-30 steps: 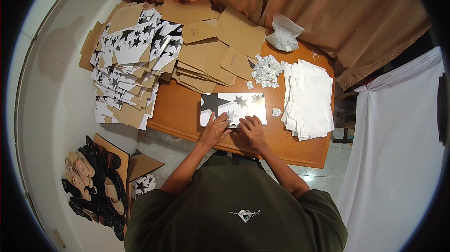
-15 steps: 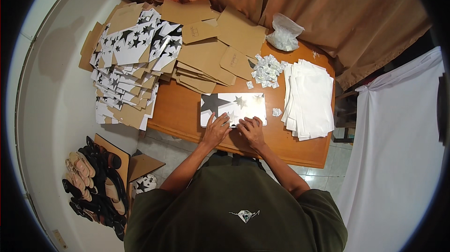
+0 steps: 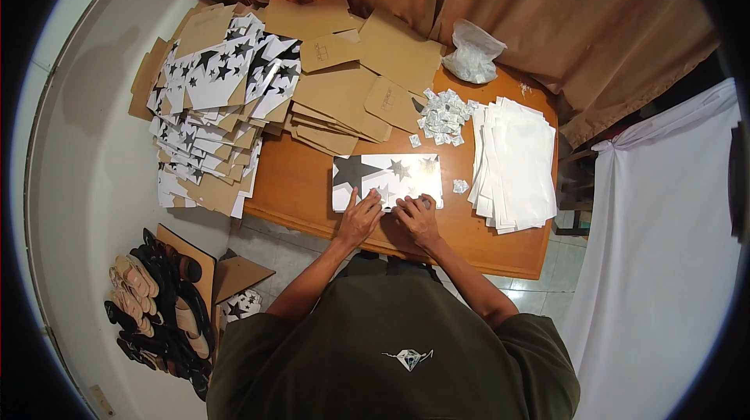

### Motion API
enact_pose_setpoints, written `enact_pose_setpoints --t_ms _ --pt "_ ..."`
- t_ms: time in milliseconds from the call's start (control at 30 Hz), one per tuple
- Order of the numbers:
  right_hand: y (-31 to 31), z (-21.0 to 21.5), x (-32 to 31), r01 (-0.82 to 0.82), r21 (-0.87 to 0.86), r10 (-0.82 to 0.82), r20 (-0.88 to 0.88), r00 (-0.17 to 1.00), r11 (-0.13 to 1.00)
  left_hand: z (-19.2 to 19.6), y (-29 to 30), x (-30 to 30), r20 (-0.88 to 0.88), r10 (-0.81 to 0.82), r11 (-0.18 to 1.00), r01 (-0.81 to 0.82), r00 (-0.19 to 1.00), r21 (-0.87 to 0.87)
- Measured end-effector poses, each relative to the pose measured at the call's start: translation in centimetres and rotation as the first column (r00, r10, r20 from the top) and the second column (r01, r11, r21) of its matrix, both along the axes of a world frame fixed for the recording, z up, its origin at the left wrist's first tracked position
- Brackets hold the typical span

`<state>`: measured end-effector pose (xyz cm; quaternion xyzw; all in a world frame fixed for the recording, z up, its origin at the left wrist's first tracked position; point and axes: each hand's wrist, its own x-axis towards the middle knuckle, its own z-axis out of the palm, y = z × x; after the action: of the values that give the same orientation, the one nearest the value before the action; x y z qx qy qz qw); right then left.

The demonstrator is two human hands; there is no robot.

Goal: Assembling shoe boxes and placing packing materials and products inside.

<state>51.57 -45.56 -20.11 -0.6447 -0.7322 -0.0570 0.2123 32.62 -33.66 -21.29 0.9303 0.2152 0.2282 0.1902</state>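
Note:
A closed white cardboard box [image 3: 423, 170] printed with black and grey stars lies flat on the wooden table [image 3: 301, 178], close to its near edge. My left hand [image 3: 359, 218] lies over the near left part of the box, fingers on the lid and thumb toward the front edge. Beside it, my right hand [image 3: 418, 221] curls its fingers over the same near edge, right of the middle. Both hands grip the box there, a small gap between them. The underside of my fingers and part of the front edge are hidden.
Unfolded star-printed box blanks [image 3: 207, 80] pile up at the left, with brown cardboard sheets [image 3: 332, 96] behind. Small clear sachets [image 3: 445, 117] heap near a plastic bag [image 3: 474, 53]. A single sachet [image 3: 460, 185] and white paper sheets [image 3: 516, 162] lie right. Shoes [image 3: 168, 303] stand lower left.
Almost nothing differs. The fingers of my right hand have shifted slightly along the near edge, and the box stays in place under both hands.

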Motion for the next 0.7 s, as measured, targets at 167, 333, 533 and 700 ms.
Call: enact_pose_setpoints --t_ms 167,333,533,700 --pt "0.1 0.0 0.2 -0.038 0.044 0.038 0.007 0.999 0.998 0.6 0.4 -0.1 0.003 -0.030 0.999 0.030 1.000 -0.029" --pt "0.8 -0.1 0.1 -0.061 0.055 0.060 0.013 0.998 0.997 1.0 0.3 0.2 0.000 0.014 0.999 -0.014 1.000 -0.040" --pt "1.0 0.0 1.1 -0.150 0.007 0.150 -0.092 0.984 0.989 1.0 0.5 0.1 0.009 -0.005 0.999 0.004 1.000 0.035" --pt "1.2 0.1 1.1 -0.132 0.026 0.134 -0.113 0.984 0.991 0.2 0.3 -0.1 0.029 0.023 0.997 -0.021 0.999 -0.069"
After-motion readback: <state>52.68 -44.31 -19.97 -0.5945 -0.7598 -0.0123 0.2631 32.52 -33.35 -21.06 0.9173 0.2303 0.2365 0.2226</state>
